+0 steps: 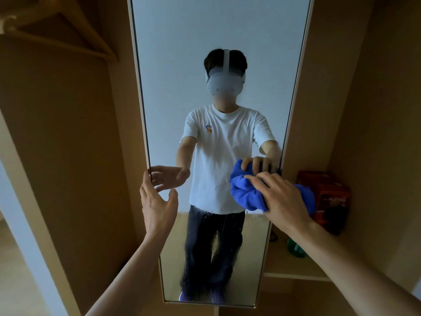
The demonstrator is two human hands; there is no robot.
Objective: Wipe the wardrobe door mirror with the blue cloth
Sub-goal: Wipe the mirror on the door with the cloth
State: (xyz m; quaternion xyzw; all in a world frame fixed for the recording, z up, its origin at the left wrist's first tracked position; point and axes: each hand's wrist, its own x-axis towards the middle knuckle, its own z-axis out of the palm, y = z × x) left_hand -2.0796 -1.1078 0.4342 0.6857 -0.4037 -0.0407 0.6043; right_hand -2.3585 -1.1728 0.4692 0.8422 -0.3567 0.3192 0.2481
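Head view: right hand (pixel 284 197) has its fingers wrapped over the bunched blue cloth (pixel 247 195) and presses it on the mirror (pixel 218 30), at about 3 o'clock on the glass, hard against the right edge. The reflection shows the fingertips curling over the top of the bunch, so it's a grip, not a flat palm. Left hand (pixel 157 201) is open, fingers straight and thumb spread, at 9 o'clock on the mirror; the fingertips sit on the door's left edge and look to be steadying it, holding nothing. Progress, my read: mid-task. From 12 o'clock down to cloth level the glass looks even, a bit hazy, with no streaks I can make out. Below the cloth, toward 6 o'clock, there's a band of droplets and vertical smears over the reflected trousers, so the lower third looks unwiped or still wet. Left to do: the current pass at cloth height, then the bottom section down to the frame. Can't tell whether the top needs another go. Count: one mirror, one blue cloth, two hands, one wooden hanger (pixel 68 30) at 10 o'clock in frame, one red box (pixel 330 192) just beside the cloth at its 3 o'clock, one green object (pixel 295 247) on the shelf (pixel 291 265) at 4 o'clock, too blurred to identify.
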